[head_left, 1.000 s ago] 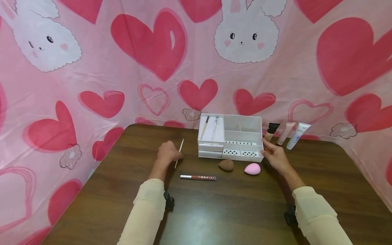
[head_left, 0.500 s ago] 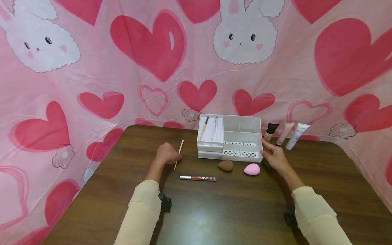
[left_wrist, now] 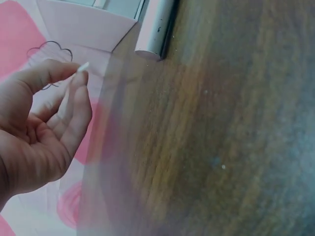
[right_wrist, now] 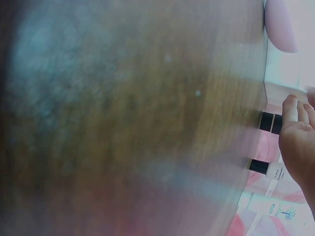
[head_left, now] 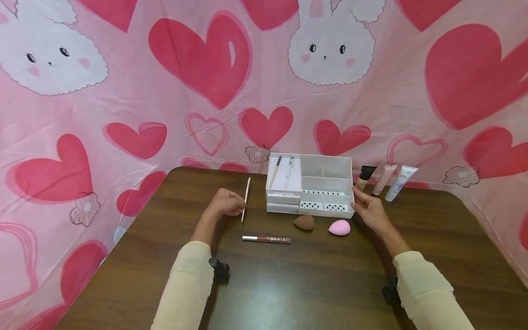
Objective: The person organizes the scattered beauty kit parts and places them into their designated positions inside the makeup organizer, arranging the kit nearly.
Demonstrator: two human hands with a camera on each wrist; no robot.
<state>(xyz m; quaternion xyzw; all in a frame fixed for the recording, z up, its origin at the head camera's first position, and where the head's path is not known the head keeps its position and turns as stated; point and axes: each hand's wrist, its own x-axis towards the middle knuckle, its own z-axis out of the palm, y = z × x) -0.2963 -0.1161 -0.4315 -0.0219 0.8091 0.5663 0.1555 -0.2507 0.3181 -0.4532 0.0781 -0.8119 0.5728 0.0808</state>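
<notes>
My left hand (head_left: 228,202) pinches a thin pale stick (head_left: 248,183) between thumb and fingertips, left of the white organizer box (head_left: 283,207). One white end of the stick pokes out past the fingertips (left_wrist: 83,78) in the left wrist view. At the box's right side my right hand (head_left: 371,211) touches the wall and front corner, its fingers fairly straight. Inside the box's left top compartment lie a dark-tipped brush (head_left: 275,173) and pale slender brushes (head_left: 290,174). The right wrist view shows only part of the right hand (right_wrist: 298,142).
A brown makeup sponge (head_left: 304,222) and a pink one (head_left: 340,228) lie in front of the box. A lip gloss tube (head_left: 266,239) lies nearer on the wooden table (head_left: 264,284). Three tubes, black-capped (head_left: 365,176), pink (head_left: 385,179) and white (head_left: 401,183), stand right of the box.
The left hand has lifted the stick, turned it more upright and shifted it slightly right toward the box. The right hand has stayed at the box's side.
</notes>
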